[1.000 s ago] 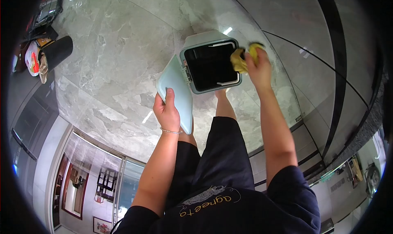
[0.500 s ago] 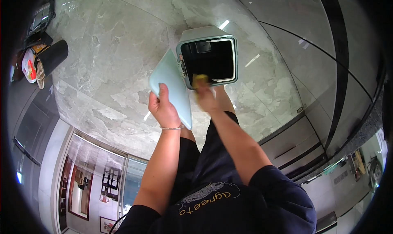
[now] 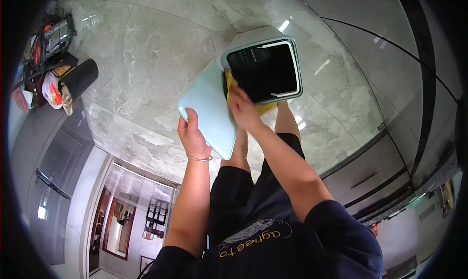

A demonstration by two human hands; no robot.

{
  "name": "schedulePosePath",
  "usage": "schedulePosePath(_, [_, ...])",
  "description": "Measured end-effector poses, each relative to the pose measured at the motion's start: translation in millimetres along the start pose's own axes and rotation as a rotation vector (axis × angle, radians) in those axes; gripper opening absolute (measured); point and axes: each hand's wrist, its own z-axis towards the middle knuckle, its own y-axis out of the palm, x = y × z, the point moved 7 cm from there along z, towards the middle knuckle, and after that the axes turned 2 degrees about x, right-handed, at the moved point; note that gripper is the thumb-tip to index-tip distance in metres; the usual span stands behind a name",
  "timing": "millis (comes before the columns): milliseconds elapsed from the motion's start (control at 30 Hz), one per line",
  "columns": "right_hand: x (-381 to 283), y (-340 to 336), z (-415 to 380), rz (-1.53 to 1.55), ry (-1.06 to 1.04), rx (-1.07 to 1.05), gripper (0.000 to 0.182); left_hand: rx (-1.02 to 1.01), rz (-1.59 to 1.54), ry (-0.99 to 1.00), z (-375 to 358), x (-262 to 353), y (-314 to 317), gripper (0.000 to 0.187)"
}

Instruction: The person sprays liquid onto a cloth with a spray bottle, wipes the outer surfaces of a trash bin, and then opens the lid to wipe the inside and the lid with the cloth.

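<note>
A light green bin [image 3: 298, 67] with a black inside stands on the floor, its pale blue-green lid [image 3: 209, 110] swung open to the left. My left hand [image 3: 193, 135] grips the lid's lower left edge, thumb on the face turned toward me. Between the lid and the bin, my right hand [image 3: 242, 108] presses a yellow cloth [image 3: 231, 82] against the hinge side of the rim. Part of the cloth hangs below the bin's near corner. The fingertips of my right hand are partly hidden by the cloth.
Glossy grey floor tiles [image 3: 146, 59] surround the bin. At the left lie a black cylindrical container [image 3: 83, 78], plastic bags [image 3: 51, 91] and a pile of tools and cables [image 3: 51, 37]. Dark cabinets [image 3: 365, 174] line the right. My legs are just below the bin.
My right hand has moved with the yellow cloth from the bin's near left opening to the hinge side beside the lid. The cloth now hangs more spread out. The view has shifted slightly.
</note>
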Motion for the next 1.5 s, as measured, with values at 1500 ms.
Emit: schedulePosePath(1500, [-87,18,-79,0.102,-0.231,-0.191,0.017,-0.188,-0.026,-0.142,12,-8,0,0.069])
